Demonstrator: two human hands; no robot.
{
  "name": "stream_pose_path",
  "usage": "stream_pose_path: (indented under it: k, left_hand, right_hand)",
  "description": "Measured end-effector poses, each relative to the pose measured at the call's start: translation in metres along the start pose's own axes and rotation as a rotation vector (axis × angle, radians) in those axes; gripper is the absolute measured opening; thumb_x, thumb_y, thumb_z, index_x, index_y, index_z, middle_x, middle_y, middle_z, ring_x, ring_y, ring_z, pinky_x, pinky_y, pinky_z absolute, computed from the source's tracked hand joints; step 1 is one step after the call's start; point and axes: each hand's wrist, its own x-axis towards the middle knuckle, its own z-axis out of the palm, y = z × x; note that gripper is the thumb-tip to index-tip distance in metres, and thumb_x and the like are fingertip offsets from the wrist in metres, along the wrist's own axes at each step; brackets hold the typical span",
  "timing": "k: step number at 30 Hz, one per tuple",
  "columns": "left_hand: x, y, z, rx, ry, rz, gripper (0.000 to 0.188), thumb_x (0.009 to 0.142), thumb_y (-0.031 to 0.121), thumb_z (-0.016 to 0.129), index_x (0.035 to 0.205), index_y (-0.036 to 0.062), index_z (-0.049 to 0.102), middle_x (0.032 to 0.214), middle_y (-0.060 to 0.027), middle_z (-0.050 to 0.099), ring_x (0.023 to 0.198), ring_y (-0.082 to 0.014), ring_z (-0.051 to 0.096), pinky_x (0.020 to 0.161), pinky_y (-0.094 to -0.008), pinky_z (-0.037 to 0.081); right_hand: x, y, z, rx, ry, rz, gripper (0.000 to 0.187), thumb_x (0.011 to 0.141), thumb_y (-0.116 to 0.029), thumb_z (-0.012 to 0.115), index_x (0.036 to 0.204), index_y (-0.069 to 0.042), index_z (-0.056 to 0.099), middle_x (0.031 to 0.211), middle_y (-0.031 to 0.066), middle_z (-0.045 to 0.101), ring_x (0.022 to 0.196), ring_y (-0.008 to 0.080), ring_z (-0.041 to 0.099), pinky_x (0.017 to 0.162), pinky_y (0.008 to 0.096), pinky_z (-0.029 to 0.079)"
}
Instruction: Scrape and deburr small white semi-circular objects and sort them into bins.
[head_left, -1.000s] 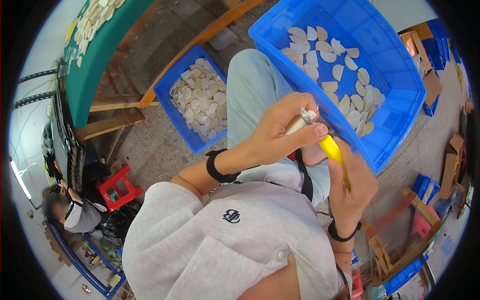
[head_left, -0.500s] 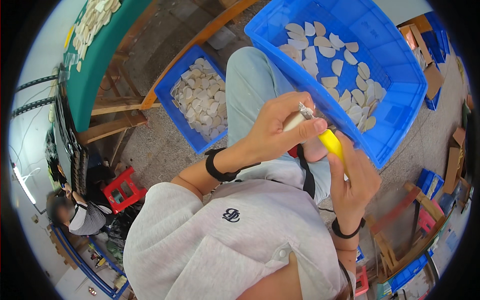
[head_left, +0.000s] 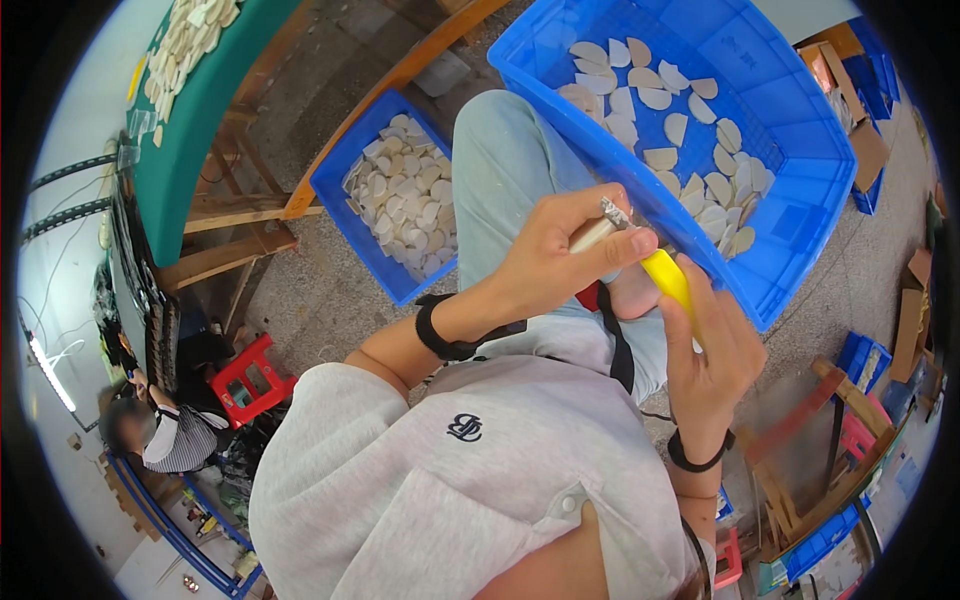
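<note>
In front of my knees, my left hand [head_left: 555, 248] is closed on a cream-white half-round piece [head_left: 592, 236], mostly covered by my fingers. My right hand [head_left: 716, 355] is wrapped round the yellow handle [head_left: 666, 280] of a hand tool. A metal part [head_left: 614, 212] shows at the piece, over my left fingers; the tool's exact kind is hard to make out. Both hands are close together by the near side of a large blue crate [head_left: 810, 200], in which several flat, half-round pale pieces [head_left: 722, 187] lie scattered and heaped.
A smaller blue bin [head_left: 330, 190] full of similar pieces stands left of my knee. Farther left are a green-covered table [head_left: 205, 130] bearing more pieces, a red stool [head_left: 250, 380] and another person [head_left: 185, 435]. Cardboard boxes [head_left: 915, 310] and a wooden frame [head_left: 785, 490] are on the right.
My right hand has shifted slightly right and the yellow handle has tilted a little. My left hand keeps hold of the piece in almost the same place.
</note>
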Motion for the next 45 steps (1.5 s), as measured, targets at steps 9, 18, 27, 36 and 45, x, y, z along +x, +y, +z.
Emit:
stream_pose_path:
  k: [9, 18, 27, 36, 45]
  left_hand:
    - [0.0, 0.01, 0.01, -0.039, 0.038, -0.041, 0.024, 0.083, 0.024, 0.065, 0.073, 0.007, 0.051, 0.063, 0.0072, 0.042, 0.06, -0.001, 0.033, 0.051, -0.0197, 0.027]
    - [0.01, 0.015, -0.002, -0.605, -0.196, -0.246, 0.032, 0.08, 0.04, 0.043, 0.066, 0.0123, 0.039, 0.063, 0.0018, 0.036, 0.058, -0.0091, 0.028, 0.048, -0.0231, 0.02]
    - [0.013, 0.016, -0.002, -0.739, -0.247, -0.36, 0.047, 0.089, 0.052, 0.025, 0.065, 0.0132, 0.036, 0.063, -0.0016, 0.036, 0.059, -0.014, 0.031, 0.053, -0.0251, 0.026]
    - [0.003, 0.019, 0.01, -0.104, -0.11, -0.011, 0.031, 0.087, 0.037, 0.048, 0.091, 0.006, 0.046, 0.081, 0.0009, 0.041, 0.071, -0.0083, 0.035, 0.063, -0.0227, 0.029]
    - [-0.001, 0.018, 0.01, -0.14, -0.122, -0.001, 0.014, 0.087, 0.018, 0.054, 0.086, 0.0071, 0.044, 0.081, 0.0017, 0.04, 0.074, -0.0064, 0.036, 0.063, -0.0206, 0.029]
  right_hand:
    - [-0.001, 0.0, 0.003, 0.024, 0.059, 0.047, 0.031, 0.077, -0.014, 0.069, 0.106, -0.004, 0.063, 0.063, 0.0047, 0.051, 0.051, 0.018, 0.047, 0.046, 0.0285, 0.036]
    - [-0.006, 0.009, -0.004, 0.172, 0.185, 0.198, 0.024, 0.083, -0.009, 0.062, 0.105, 0.002, 0.061, 0.076, 0.0118, 0.06, 0.06, 0.0177, 0.054, 0.054, 0.0263, 0.042]
    - [-0.007, 0.01, -0.007, 0.206, 0.188, 0.195, 0.025, 0.082, -0.009, 0.063, 0.104, 0.002, 0.062, 0.076, 0.0107, 0.061, 0.06, 0.0163, 0.054, 0.054, 0.0247, 0.041]
    - [0.002, -0.001, -0.011, 0.193, -0.012, 0.07, 0.029, 0.077, -0.01, 0.067, 0.104, 0.0, 0.062, 0.065, 0.0071, 0.053, 0.05, 0.0178, 0.048, 0.045, 0.0285, 0.035]
    - [-0.002, 0.002, -0.01, 0.152, -0.002, 0.016, 0.033, 0.076, -0.015, 0.069, 0.105, -0.002, 0.062, 0.059, 0.0043, 0.045, 0.046, 0.0177, 0.042, 0.042, 0.03, 0.031]
